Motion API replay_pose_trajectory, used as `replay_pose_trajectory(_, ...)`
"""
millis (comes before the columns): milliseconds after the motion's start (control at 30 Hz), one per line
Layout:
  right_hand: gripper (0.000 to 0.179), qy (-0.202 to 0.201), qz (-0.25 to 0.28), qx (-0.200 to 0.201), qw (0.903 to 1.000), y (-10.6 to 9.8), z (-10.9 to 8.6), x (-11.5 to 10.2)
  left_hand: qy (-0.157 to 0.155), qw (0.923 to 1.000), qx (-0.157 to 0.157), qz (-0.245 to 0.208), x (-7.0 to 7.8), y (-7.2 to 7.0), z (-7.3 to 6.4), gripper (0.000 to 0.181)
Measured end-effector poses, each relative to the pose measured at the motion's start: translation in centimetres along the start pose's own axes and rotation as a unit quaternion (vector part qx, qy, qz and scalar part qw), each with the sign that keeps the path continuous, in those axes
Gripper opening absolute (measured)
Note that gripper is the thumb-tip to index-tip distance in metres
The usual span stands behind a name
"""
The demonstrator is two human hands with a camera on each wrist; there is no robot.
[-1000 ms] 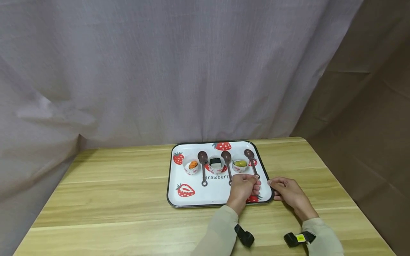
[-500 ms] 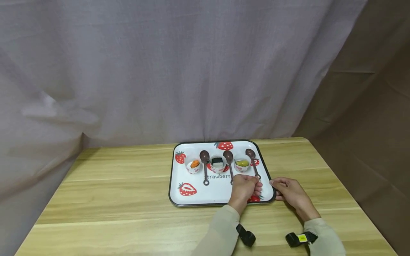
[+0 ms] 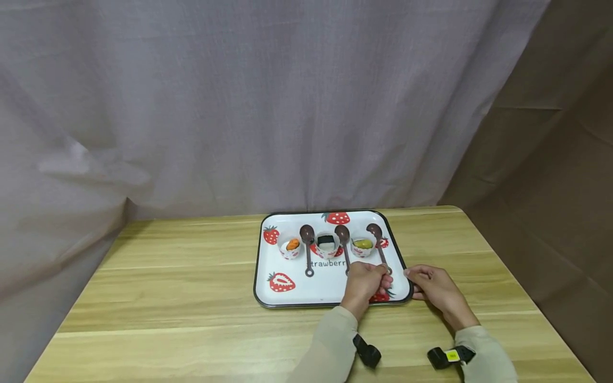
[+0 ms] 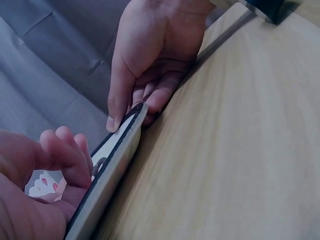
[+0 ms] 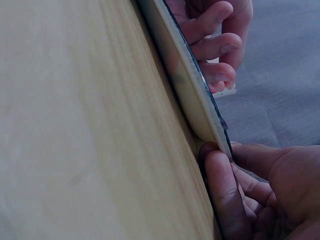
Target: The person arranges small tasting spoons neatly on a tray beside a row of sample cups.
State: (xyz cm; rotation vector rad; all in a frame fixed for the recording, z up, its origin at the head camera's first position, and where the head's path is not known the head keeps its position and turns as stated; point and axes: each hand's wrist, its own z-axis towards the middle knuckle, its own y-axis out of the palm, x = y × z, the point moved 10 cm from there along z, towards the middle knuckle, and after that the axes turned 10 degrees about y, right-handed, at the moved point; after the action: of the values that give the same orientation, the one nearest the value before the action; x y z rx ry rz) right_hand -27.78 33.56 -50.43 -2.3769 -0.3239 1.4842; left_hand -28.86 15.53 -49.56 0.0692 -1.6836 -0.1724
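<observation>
A strawberry-print tray (image 3: 306, 292) with a dark rim lies on the table. At its right side my left hand (image 3: 362, 284) pinches the handle end of the rightmost brown spoon (image 3: 380, 250). In the left wrist view this hand's fingers curl over the tray edge. My right hand (image 3: 438, 292) grips the tray's near right corner, thumb on top and fingers underneath, as the right wrist view shows. The other brown spoons (image 3: 308, 250) (image 3: 344, 242) lie between small printed cups (image 3: 290, 254) holding an orange-topped piece (image 3: 292, 244), a black-and-white piece (image 3: 326, 243) and a green piece (image 3: 363, 243).
The wooden table (image 3: 167, 287) extends left of the tray and in front of it. A grey curtain (image 3: 268, 106) hangs right behind the table's back edge. A brown cloth (image 3: 541, 175) hangs along the right side.
The rightmost spoon has slid slightly toward me in my left hand, its handle ring now showing beyond the fingertips. My right hand keeps its grip on the tray corner. The head view shifts slightly.
</observation>
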Motion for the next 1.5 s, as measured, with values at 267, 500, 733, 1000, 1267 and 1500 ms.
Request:
replay_pose_trajectory(267,0.039,0.010,-0.009,0.003,0.9999,0.0,0.0,0.1,0.030,0.9992,-0.027,0.005,1.0,0.2,0.1,0.027)
replay_pose_trajectory(500,0.041,0.017,-0.018,0.005,0.9997,-0.1,0.0,0.0,0.095,0.9882,-0.114,0.035,5.7,0.3,0.3,0.030)
replay_pose_trajectory(733,0.041,0.015,-0.018,0.008,0.9997,0.0,-0.2,0.1,0.167,0.9710,-0.142,0.096,10.6,-2.4,-0.3,0.024)
replay_pose_trajectory(1000,0.043,0.013,-0.014,0.002,0.9998,0.0,-0.1,-0.2,0.246,0.9419,-0.112,0.200,14.0,-7.2,-1.4,0.021)
replay_pose_trajectory(1267,0.041,0.002,-0.013,0.004,0.9999,0.2,0.1,-0.3,0.306,0.8993,-0.040,0.310,16.7,-12.9,-3.3,0.015)
replay_pose_trajectory(1500,0.041,0.001,-0.013,0.007,0.9999,0.0,-0.1,0.0,0.303,0.8777,0.018,0.371,16.9,-17.6,-4.5,0.009)
